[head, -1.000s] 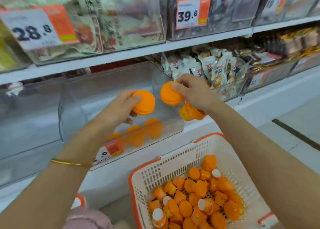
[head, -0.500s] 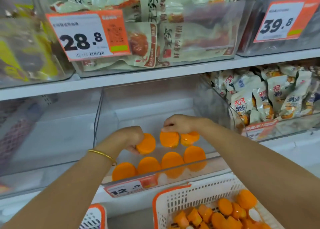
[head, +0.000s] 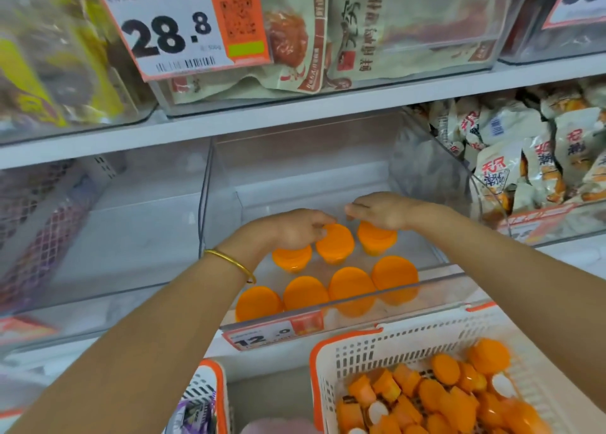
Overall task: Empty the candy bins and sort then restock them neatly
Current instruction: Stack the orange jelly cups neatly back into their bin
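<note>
Now seven small round orange plastic candy cups (head: 351,286) stand in the clear plastic bin (head: 426,171) on the lower shelf, four in front and three behind. The left hand (head: 295,230) curls over the back-left cup (head: 292,259); the right hand (head: 383,212) clamps the back-right cup (head: 377,241) from above. They look light, stiff and slick, and the rim seems the surest hold. Many more, too jumbled to count, fill the white-and-orange plastic basket (head: 393,348) below.

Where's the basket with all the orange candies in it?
Head view, bottom right: the white basket sits just below the clear bin, right of a second basket.
</note>
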A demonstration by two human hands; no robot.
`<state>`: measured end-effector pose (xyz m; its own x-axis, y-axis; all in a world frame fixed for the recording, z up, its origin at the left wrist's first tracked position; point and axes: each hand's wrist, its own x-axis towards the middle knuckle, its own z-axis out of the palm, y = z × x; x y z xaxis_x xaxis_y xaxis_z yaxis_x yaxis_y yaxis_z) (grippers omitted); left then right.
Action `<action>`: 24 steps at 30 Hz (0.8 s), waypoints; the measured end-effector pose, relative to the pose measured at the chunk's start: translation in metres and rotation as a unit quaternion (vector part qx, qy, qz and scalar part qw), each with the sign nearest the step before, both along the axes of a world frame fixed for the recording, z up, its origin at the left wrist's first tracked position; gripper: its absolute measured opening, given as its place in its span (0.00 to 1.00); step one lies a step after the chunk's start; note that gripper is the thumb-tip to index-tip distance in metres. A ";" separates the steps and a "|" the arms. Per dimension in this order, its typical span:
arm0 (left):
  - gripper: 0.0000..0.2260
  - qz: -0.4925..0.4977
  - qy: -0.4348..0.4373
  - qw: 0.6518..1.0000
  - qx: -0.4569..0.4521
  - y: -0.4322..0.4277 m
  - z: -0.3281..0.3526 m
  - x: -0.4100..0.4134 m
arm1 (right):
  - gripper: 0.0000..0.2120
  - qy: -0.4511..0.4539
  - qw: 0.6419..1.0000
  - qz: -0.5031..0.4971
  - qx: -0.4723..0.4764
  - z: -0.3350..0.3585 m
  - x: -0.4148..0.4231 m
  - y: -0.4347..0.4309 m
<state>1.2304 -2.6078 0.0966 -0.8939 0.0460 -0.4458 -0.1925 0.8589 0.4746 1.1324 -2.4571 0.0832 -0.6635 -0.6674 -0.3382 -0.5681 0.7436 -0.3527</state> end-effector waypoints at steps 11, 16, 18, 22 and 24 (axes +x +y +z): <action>0.14 0.020 -0.065 0.997 -0.048 -0.030 0.007 0.019 | 0.20 -0.222 0.961 -0.074 -0.145 0.011 0.040 -0.021; 0.14 0.018 -0.045 0.996 -0.081 -0.022 0.004 0.023 | 0.19 -0.199 0.967 -0.088 -0.129 0.013 0.044 -0.016; 0.19 0.013 -0.046 0.996 -0.076 -0.019 0.003 0.030 | 0.20 -0.187 0.971 -0.081 -0.125 0.015 0.049 -0.013; 0.27 0.039 0.003 0.995 -0.093 -0.006 0.005 0.054 | 0.21 -0.072 0.983 -0.047 -0.164 0.032 0.064 0.003; 0.26 0.057 0.076 0.993 -0.077 0.009 0.013 0.067 | 0.19 -0.048 0.969 -0.058 -0.236 0.049 0.081 0.024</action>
<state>1.2974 -2.5990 0.1096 -0.9471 -0.1164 -0.2992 -0.2279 0.9002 0.3711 1.2137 -2.4335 0.1321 -0.7236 -0.6858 -0.0773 -0.4390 0.5438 -0.7152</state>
